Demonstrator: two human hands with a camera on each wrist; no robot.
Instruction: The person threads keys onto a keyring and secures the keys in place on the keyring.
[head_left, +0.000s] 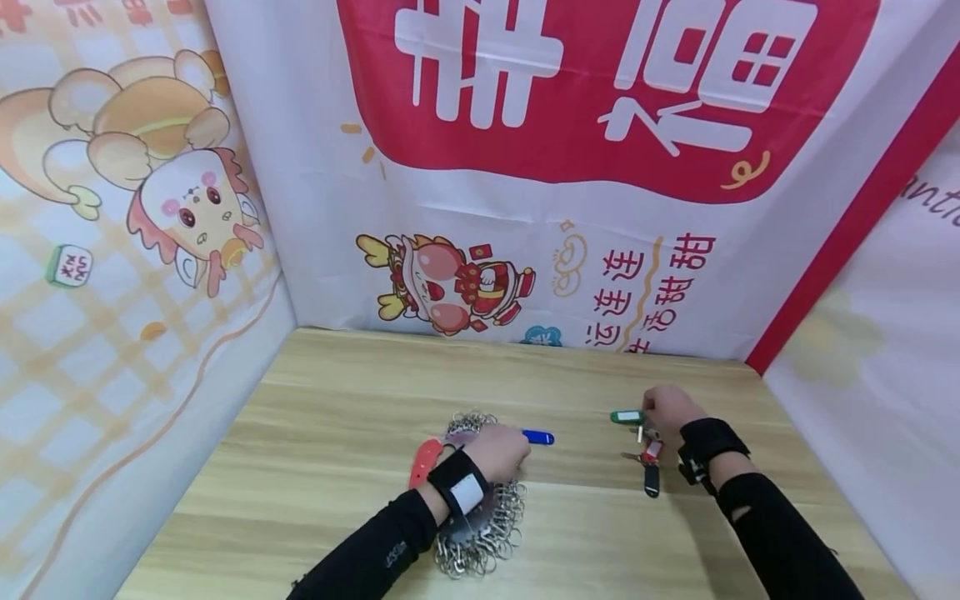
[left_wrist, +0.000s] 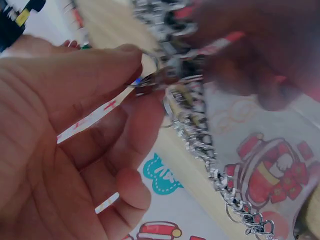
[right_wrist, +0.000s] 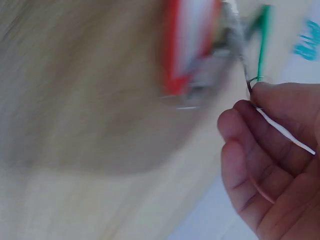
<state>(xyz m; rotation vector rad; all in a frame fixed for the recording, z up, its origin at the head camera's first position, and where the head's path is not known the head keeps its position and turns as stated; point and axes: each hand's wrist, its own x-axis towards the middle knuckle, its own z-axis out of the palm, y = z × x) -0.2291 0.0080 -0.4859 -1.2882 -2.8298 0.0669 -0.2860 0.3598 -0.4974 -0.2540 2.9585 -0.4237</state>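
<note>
My left hand (head_left: 497, 452) is over a shiny disc (head_left: 467, 527) rimmed with many small metal clasps (head_left: 495, 533). In the left wrist view, its thumb and index finger pinch a metal ring (left_wrist: 151, 60) at that rim. A red tag (head_left: 426, 462) and a blue key tag (head_left: 538, 437) stick out by the disc. To the right, my right hand (head_left: 671, 410) pinches a small bunch of keys (head_left: 641, 435) at a thin ring. Green (head_left: 627, 417), red (head_left: 654, 451) and black (head_left: 652, 481) key tags are with the keys; motion blurs them in the right wrist view.
The wooden table (head_left: 337, 392) stretches around both hands. A printed white-and-red cloth (head_left: 315, 250) stands along its back edge, with a yellow-checked cloth (head_left: 67, 333) on the left and a pale cloth (head_left: 885, 400) on the right.
</note>
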